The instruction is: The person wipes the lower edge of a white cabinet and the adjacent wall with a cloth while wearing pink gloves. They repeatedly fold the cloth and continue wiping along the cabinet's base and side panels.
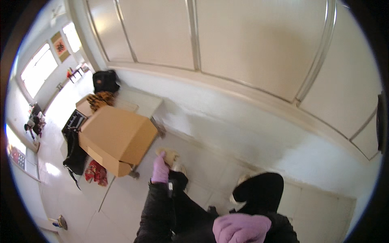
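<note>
My left hand [160, 170], in a pink glove, reaches forward beside my left leg. It grips a pale yellow cloth [168, 154], which hangs low over the floor near my shoe; the fingers are partly hidden. My right hand [241, 228], gloved in the same pink, is curled into a fist close to my body at the bottom of the view. Nothing shows between its fingers. Ahead of the left hand stands a large brown cardboard box [118, 130], apart from the cloth.
A white wall with a ledge and framed panels [252, 54] runs along the right. Beside the box are a black bag [76, 148] and a red patterned cloth [96, 173]. Behind it sit an orange-and-black cloth [101, 100] and a black backpack [105, 81]. A mop-like item [62, 222] lies at lower left.
</note>
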### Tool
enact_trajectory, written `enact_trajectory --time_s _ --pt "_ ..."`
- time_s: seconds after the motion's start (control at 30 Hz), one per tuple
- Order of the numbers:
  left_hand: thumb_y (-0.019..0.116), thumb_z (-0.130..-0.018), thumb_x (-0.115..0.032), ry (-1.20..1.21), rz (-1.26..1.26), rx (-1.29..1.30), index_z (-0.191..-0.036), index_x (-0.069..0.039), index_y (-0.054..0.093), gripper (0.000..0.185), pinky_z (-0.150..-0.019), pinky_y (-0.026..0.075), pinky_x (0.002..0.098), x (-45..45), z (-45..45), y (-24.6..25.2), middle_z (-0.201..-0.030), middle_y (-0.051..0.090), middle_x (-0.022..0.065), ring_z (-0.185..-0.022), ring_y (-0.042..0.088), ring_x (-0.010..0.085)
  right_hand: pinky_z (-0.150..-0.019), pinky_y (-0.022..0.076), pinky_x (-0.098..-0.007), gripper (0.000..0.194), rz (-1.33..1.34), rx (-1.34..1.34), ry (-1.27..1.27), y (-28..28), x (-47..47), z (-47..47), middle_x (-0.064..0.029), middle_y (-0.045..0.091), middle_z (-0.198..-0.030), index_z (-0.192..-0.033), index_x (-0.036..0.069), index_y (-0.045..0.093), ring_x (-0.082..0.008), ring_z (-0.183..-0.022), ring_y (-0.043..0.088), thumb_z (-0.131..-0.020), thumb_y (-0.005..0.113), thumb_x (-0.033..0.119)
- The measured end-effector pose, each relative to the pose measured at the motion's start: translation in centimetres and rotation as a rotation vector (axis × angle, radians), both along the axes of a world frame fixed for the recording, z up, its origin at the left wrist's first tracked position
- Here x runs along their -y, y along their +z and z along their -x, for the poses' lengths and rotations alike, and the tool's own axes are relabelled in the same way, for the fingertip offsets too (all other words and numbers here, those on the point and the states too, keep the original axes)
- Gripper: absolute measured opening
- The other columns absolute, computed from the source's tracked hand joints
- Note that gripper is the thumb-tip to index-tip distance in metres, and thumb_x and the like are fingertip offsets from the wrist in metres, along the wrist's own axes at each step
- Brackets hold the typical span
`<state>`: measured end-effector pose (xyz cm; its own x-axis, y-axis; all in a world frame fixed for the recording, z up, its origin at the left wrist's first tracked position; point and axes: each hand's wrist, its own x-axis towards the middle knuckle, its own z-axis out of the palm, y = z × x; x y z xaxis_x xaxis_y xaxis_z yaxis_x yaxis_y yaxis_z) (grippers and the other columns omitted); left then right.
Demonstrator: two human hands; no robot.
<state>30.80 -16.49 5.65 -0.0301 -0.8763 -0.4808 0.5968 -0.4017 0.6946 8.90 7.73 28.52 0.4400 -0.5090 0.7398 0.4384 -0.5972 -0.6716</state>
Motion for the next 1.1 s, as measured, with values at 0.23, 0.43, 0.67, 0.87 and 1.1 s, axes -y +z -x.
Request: enact_trajectory --time_s 0.23,0.43,0.67,0.87,1.1 --pt "0.048 -0.096 -0.012 -0.097 0.030 0.050 -0.118 0.008 0.048 0.029 -0.083 0.055 0.0424 0.0 0.9 1.5 -0.113 0.060 0.0208 -0.100 0.062 0.0327 -0.069 0.0419 -0.0397 0.014 0.122 -0.085 0.110 0.2 -0.6 0.3 -0.0031 0.058 -0.087 -0.085 0.012 0.054 -0.0256 -0.076 0.056 -0.093 0.054 0.024" --pt "0.052 -0.095 -0.014 -0.129 -0.041 0.135 -0.117 0.006 0.049 0.030 -0.077 0.057 0.0428 0.8 0.4 -0.1 -0.109 0.063 0.0183 -0.092 0.066 0.0317 -0.070 0.0425 -0.0424 0.021 0.220 -0.097 0.122 -0.2 -1.4 0.2 -0.0059 0.056 -0.090 -0.084 0.011 0.050 -0.0272 -0.080 0.055 -0.093 0.051 0.030" --pt "0.052 -0.095 -0.017 -0.199 0.099 0.142 -0.116 0.008 0.051 0.032 -0.076 0.055 0.0405 1.0 1.3 -0.7 -0.104 0.066 0.0179 -0.091 0.066 0.0319 -0.073 0.0462 -0.0367 0.024 0.077 -0.249 -0.023 -0.4 0.1 1.3 -0.0102 0.064 -0.092 -0.092 0.004 0.060 -0.0249 -0.080 0.062 -0.095 0.053 0.027" --pt "0.054 -0.095 -0.014 -0.325 0.209 -0.005 -0.120 0.006 0.053 0.033 -0.086 0.053 0.0359 0.0 1.6 1.2 -0.114 0.063 0.0150 -0.099 0.064 0.0265 -0.084 0.0506 -0.0323 0.022 -0.401 -0.263 -0.265 -6.8 2.2 2.8 -0.0119 0.068 -0.098 -0.104 0.001 0.067 -0.0237 -0.092 0.066 -0.097 0.054 0.017" --pt "0.058 -0.093 -0.013 -0.878 0.414 0.095 -0.136 0.000 0.048 0.045 -0.100 0.043 0.0317 -2.1 3.3 3.5 -0.126 0.059 0.0087 -0.114 0.055 0.0176 -0.097 0.0437 -0.0357 0.054 -0.664 -0.546 -0.734 -18.9 6.3 4.5 -0.0168 0.053 -0.131 -0.137 0.000 0.043 -0.0257 -0.119 0.053 -0.094 0.060 0.028"
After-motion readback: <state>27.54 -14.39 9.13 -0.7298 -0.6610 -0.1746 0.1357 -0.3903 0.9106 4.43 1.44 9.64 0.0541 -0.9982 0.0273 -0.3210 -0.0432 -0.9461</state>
